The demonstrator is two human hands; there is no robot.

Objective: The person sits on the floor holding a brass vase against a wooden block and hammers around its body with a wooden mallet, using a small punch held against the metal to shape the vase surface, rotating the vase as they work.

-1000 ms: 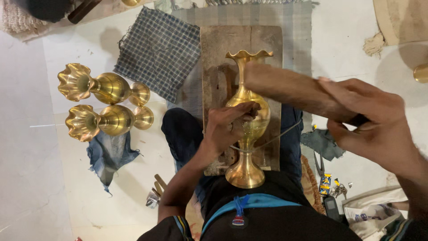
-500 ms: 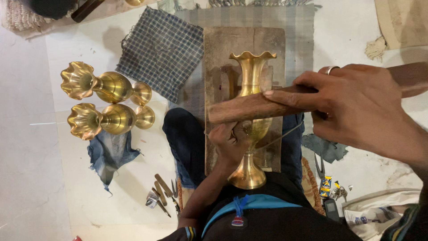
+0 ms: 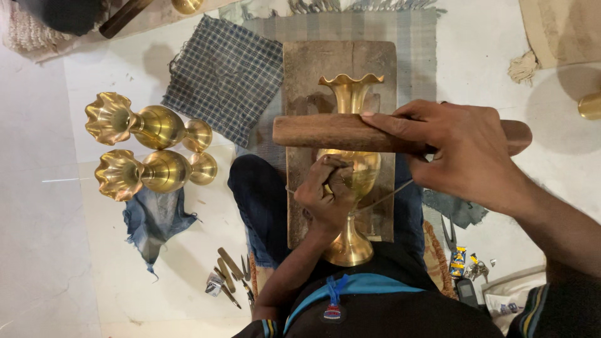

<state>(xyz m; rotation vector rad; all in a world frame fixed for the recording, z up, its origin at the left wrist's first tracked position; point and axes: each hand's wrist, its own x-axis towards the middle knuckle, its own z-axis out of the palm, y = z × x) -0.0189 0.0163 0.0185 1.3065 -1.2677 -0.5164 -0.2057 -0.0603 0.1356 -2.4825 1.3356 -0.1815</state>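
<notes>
A brass vase [image 3: 350,94] with a fluted rim lies on a wooden board [image 3: 313,69] across my lap, its round foot [image 3: 349,249] towards me. My left hand [image 3: 327,195] rests on the vase's belly, fingers pinched on a small metal tool [image 3: 343,166] pressed against the brass. My right hand [image 3: 466,153] grips a thick wooden rod [image 3: 319,133], held level just above the vase's neck. A thin wire or cord [image 3: 388,195] runs across the vase's lower body.
Two more brass vases [image 3: 147,125] [image 3: 153,170] lie on the floor at left. A checked cloth [image 3: 225,75] is behind them and a blue rag [image 3: 153,216] in front. Small hand tools [image 3: 228,275] lie near my left knee, pliers [image 3: 451,235] at right.
My right hand has swung the wooden rod from a slant to level across the vase's neck. My left hand has stayed on the vase's belly, shifting slightly towards me.
</notes>
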